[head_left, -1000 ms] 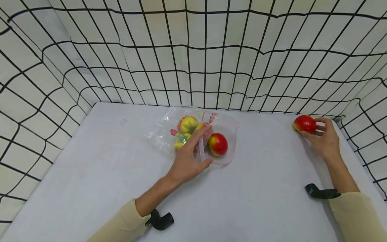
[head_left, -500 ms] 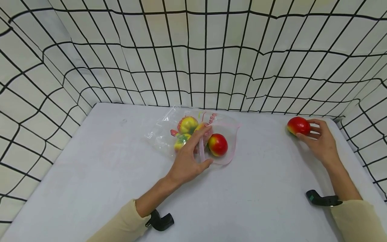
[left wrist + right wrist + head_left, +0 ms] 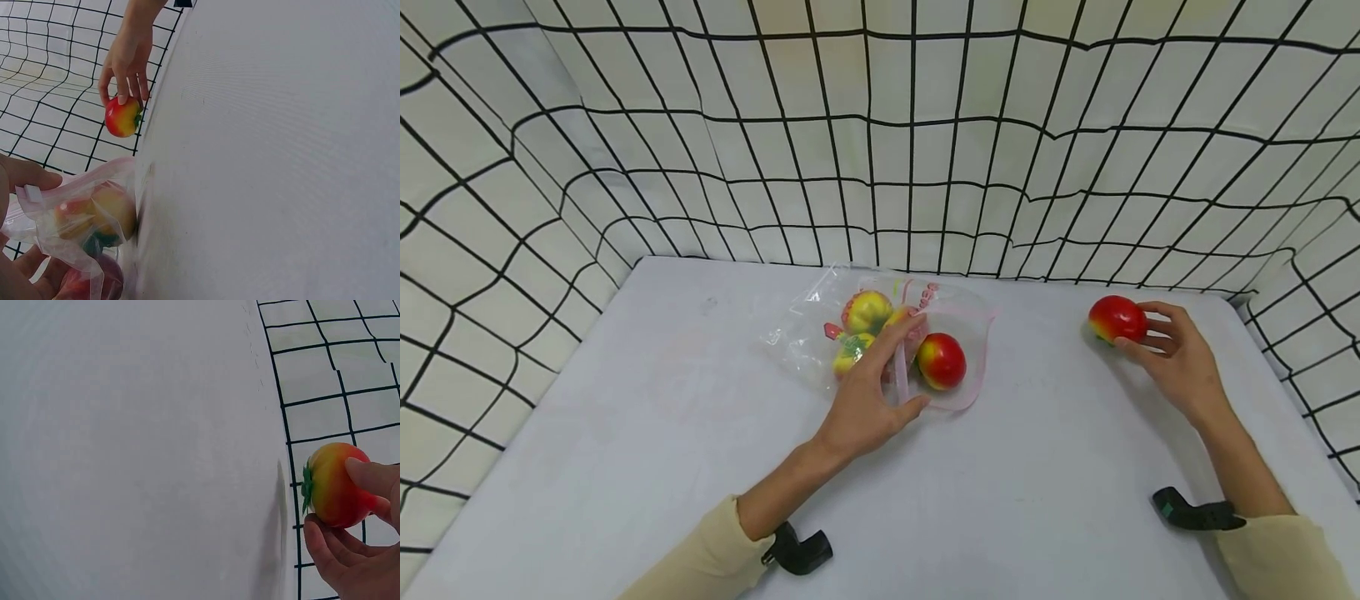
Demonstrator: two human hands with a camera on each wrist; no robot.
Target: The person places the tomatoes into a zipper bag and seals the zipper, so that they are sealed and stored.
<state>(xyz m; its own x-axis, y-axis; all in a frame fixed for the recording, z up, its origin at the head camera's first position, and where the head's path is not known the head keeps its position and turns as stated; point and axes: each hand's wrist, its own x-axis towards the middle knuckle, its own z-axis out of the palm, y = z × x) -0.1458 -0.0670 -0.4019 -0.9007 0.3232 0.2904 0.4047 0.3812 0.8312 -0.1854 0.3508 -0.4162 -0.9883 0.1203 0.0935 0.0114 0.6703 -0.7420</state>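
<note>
In the head view my left hand (image 3: 867, 396) holds a clear zip bag (image 3: 977, 392) with a pink rim, its thumb and fingers at the bag's mouth. A red-and-yellow fruit (image 3: 942, 361) lies inside near the mouth. Deeper in the bag are more yellow-red pieces, such as a yellow fruit (image 3: 867, 312), partly covered by the hand. To the right, my right hand (image 3: 1180, 358) grips another red-and-yellow fruit (image 3: 1117, 319) between thumb and fingers. A green leafy calyx (image 3: 306, 486) on this fruit shows in the right wrist view. The fruit is apart from the bag.
A white tabletop (image 3: 647, 450) spreads under both hands. Behind it and at both sides rises a white wall with a black grid (image 3: 910, 150). Black wrist cameras sit at the left cuff (image 3: 801, 550) and the right cuff (image 3: 1198, 510).
My right hand has moved left with the fruit and slightly nearer to me, toward the bag. The left hand and the bag have stayed in place.
</note>
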